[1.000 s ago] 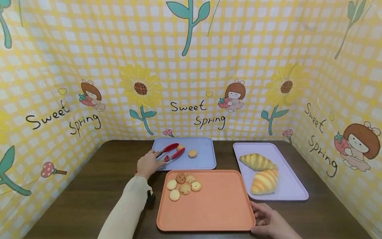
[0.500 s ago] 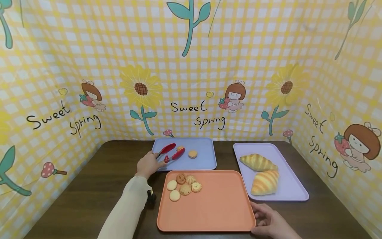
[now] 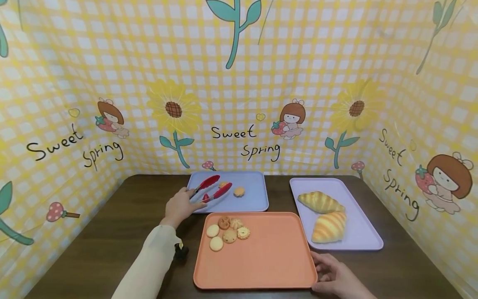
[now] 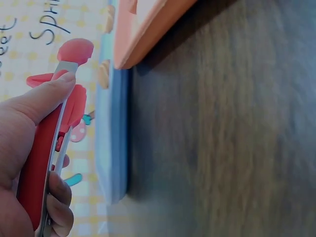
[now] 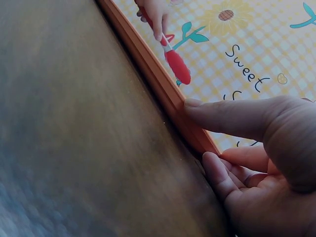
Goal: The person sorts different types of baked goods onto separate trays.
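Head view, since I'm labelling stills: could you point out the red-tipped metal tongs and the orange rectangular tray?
Red-tipped metal tongs (image 3: 221, 191): head view, on the nearer red tip.
Orange rectangular tray (image 3: 257, 253): head view, on its bare floor.

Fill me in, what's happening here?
A person's left hand holds red tongs, spread open over the blue tray, where two cookies lie. The right hand holds the right edge of the orange tray, which has six cookies toward its far left corner. Two pastries sit on the purple tray. Whether the tongs touch a cookie isn't clear.
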Demonstrator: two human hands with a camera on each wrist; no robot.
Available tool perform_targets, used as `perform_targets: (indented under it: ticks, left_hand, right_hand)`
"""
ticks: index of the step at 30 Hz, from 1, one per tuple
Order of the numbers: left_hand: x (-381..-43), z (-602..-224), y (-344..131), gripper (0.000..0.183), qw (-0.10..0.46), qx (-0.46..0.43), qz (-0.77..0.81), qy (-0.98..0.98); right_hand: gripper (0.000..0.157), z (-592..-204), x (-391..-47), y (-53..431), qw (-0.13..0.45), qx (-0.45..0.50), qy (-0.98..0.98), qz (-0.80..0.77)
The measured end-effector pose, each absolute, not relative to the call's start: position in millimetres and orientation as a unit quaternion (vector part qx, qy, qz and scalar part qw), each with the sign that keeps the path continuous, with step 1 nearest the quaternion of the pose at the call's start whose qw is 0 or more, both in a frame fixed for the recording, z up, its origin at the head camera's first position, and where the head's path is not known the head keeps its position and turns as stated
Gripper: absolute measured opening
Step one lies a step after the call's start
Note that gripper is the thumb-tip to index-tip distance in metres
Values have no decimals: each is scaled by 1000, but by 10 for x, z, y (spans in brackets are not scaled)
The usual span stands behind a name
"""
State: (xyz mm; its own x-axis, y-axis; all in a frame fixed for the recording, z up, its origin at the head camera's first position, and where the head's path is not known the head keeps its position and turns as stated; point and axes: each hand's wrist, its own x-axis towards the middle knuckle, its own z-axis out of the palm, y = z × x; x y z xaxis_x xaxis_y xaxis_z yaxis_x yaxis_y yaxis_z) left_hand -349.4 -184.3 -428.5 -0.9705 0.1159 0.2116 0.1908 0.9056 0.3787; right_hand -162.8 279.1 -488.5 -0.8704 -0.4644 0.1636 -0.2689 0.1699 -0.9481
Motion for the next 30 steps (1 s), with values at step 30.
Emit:
perform_targets:
  ticks: [30]
  left_hand:
    - [-2796,-4204,-1953,79,119,-171,-214,-954]
  right_hand:
    - [78,-4877,-1640,2791,89,-240,758,-599]
